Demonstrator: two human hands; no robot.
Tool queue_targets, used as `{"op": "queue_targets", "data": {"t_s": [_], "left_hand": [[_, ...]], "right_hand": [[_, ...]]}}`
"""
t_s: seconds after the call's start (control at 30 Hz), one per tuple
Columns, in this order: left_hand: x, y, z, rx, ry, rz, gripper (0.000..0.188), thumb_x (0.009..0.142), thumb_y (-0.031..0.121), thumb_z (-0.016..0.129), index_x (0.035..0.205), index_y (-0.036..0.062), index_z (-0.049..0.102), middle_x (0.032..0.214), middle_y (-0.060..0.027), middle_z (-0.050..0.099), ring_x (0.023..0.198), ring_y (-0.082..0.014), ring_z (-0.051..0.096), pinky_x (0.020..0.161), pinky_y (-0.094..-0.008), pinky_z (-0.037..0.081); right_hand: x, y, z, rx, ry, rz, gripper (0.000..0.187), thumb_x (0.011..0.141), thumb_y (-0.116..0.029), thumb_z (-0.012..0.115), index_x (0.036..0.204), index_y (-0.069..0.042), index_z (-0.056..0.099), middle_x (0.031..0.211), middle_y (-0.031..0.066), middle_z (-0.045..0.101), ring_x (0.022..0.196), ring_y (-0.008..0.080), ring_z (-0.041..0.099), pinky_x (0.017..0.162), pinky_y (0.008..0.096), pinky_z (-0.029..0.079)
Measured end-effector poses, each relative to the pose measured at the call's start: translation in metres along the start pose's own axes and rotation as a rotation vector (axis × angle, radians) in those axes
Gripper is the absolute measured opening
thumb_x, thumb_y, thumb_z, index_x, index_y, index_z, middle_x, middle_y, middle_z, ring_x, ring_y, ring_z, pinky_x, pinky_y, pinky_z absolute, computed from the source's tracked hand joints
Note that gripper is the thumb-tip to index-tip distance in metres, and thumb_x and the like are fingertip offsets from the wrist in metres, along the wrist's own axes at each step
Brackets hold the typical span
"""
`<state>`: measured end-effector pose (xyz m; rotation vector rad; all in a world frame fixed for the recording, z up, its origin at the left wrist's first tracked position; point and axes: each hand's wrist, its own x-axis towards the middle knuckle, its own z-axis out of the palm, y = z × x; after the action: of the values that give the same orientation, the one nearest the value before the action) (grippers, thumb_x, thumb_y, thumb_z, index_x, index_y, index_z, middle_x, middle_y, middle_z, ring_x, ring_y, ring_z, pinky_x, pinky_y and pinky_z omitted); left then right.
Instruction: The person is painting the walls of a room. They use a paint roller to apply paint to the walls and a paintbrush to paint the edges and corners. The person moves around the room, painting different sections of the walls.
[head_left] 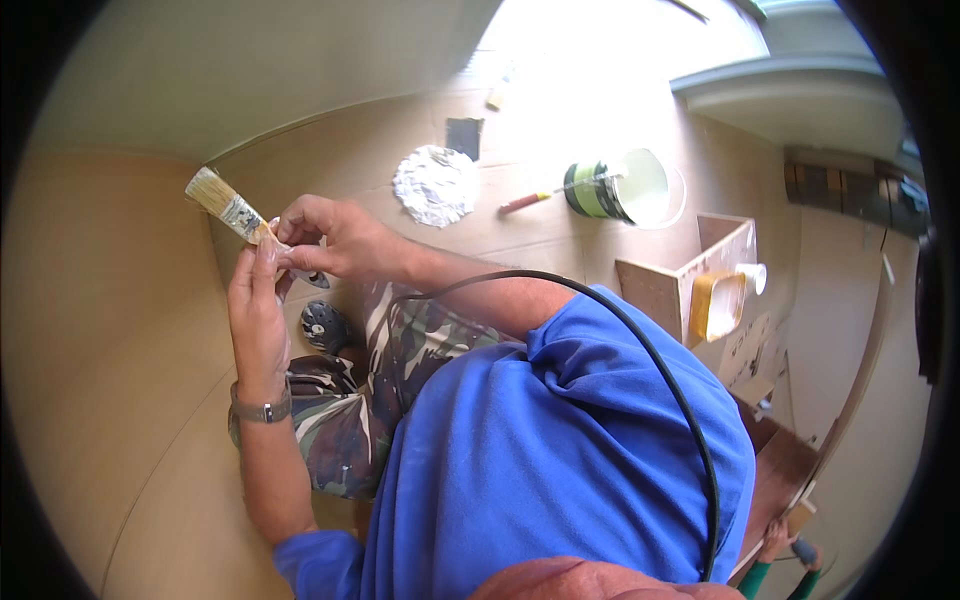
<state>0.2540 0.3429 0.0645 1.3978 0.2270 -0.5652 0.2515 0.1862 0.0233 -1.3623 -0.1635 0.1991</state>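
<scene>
Close to the wall on the left, both my hands hold a paintbrush (222,203). Its pale bristles point up and to the left, and its metal band is smeared with white and dark paint. My left hand (262,295), with a watch on the wrist, pinches the brush near the band. The fingers of my right hand (335,238) close around the handle from the other side, so most of the handle is hidden. Beyond my right hand lies a round, crumpled white thing (437,186) next to a dark square sheet (465,138).
A green-banded paint bucket (598,190) stands right of centre, a red-handled tool (525,203) beside it. Nearer, a wooden box (655,285) has a yellow tray (716,307) and white cup (752,277) by it. A black cable (640,335) crosses me. Another person's hands (775,540) show lower right.
</scene>
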Motion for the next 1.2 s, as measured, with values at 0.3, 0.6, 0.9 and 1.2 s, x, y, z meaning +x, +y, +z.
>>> {"op": "queue_targets", "data": {"t_s": [0.3, 0.6, 0.9, 1.2], "left_hand": [[-0.005, -0.006, 0.038, 0.041, -0.027, 0.277, 0.031, 0.097, 0.024, 0.04, 0.114, -0.0009, 0.049, 0.108, -0.0143, 0.059, 0.107, -0.0235, 0.053, 0.097, -0.0358, 0.039], [-0.029, 0.044, 0.025, 0.145, 0.025, 0.383, 0.031, 0.097, 0.024, 0.04, 0.114, -0.0012, 0.045, 0.095, -0.0122, 0.059, 0.102, -0.0274, 0.055, 0.098, -0.0396, 0.038], [-0.002, 0.056, -0.017, 0.253, 0.369, 0.585, 0.034, 0.096, 0.026, 0.041, 0.112, -0.0036, 0.046, 0.09, -0.011, 0.06, 0.091, -0.0223, 0.059, 0.089, -0.0372, 0.044], [-0.043, 0.039, -0.044, 0.273, 0.509, 0.708, 0.032, 0.096, 0.029, 0.042, 0.108, 0.0007, 0.051, 0.084, -0.0064, 0.062, 0.082, -0.0152, 0.06, 0.066, -0.0232, 0.041]], "right_hand": [[-0.109, 0.03, -0.12, -0.657, 0.393, 0.006, 0.017, 0.086, -0.01, 0.056, 0.1, -0.004, 0.061, 0.092, 0.013, 0.065, 0.082, 0.0206, 0.063, 0.073, 0.0309, 0.05], [-0.267, 0.19, -0.241, -0.701, 1.052, 0.831, 0.068, 0.074, -0.039, 0.068, 0.121, 0.004, 0.045, 0.101, 0.0186, 0.06, 0.095, 0.0243, 0.058, 0.081, 0.0329, 0.045], [-0.204, 0.296, -0.265, 0.112, 1.391, 0.554, 0.019, 0.086, -0.021, 0.051, 0.089, -0.002, 0.05, 0.07, 0.0106, 0.065, 0.067, 0.0159, 0.055, 0.072, 0.032, 0.046], [-0.251, 0.248, -0.21, 0.217, 1.602, 0.317, 0.01, 0.079, -0.016, 0.046, 0.081, -0.007, 0.046, 0.054, 0.0018, 0.043, 0.036, 0.0139, 0.04, 0.031, 0.0281, 0.031]]}}
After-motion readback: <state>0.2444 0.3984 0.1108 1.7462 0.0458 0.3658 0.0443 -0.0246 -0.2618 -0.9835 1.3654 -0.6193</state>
